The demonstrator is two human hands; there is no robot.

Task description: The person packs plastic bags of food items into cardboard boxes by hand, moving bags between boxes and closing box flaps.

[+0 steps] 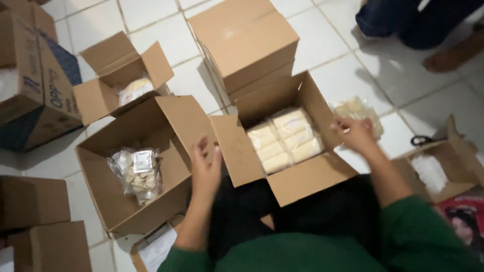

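An open cardboard box [242, 156] sits in front of me, filled with several pale yellow packets [285, 140] in rows. My left hand [205, 163] hovers with fingers spread beside the box's left flap, holding nothing. My right hand [355, 133] rests at the box's right flap [322, 108], fingers curled at its edge; whether it grips the flap is unclear. A clear bag of pale snacks [359, 113] lies on the floor just beyond my right hand.
A larger open box [174, 118] at left holds one clear bag of snacks [137, 174]. Behind it stand a small open box [121, 63] with a packet and a stack of shut boxes [244, 40]. More boxes sit at left and right. Another person's foot [448, 58] is at top right.
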